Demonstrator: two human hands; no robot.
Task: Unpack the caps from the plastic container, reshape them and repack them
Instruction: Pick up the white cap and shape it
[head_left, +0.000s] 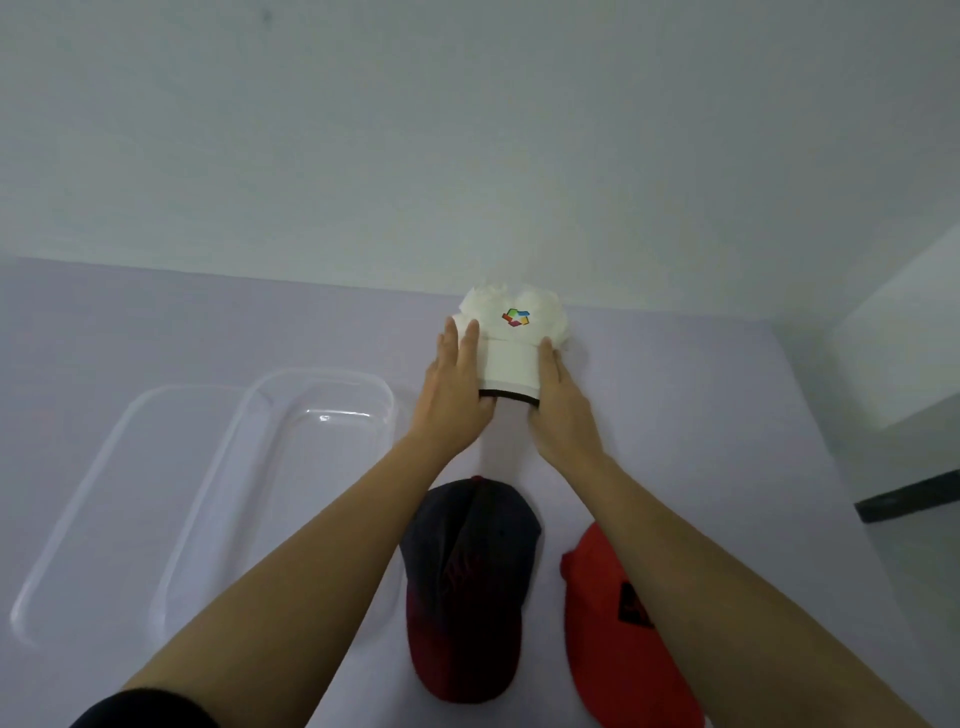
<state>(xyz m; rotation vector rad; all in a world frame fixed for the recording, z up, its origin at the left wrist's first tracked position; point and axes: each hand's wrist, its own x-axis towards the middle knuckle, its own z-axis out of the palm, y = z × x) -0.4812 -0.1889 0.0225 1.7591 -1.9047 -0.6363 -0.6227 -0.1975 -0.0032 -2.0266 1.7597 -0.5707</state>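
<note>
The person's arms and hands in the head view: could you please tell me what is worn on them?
Both forearms are bare. The left hand and the right hand wear no gloves, and no ring or watch shows. The only clothing visible is a black sleeve on the left upper arm, at the picture's bottom edge.

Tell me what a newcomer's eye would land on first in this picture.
The white cap with a colourful logo, at the far side of the table, draws the eye first, with the left hand and right hand pressing against the two sides of its brim. Nearer the person, a dark cap and a red cap lie side by side, and a clear plastic container sits empty to the left.
</note>
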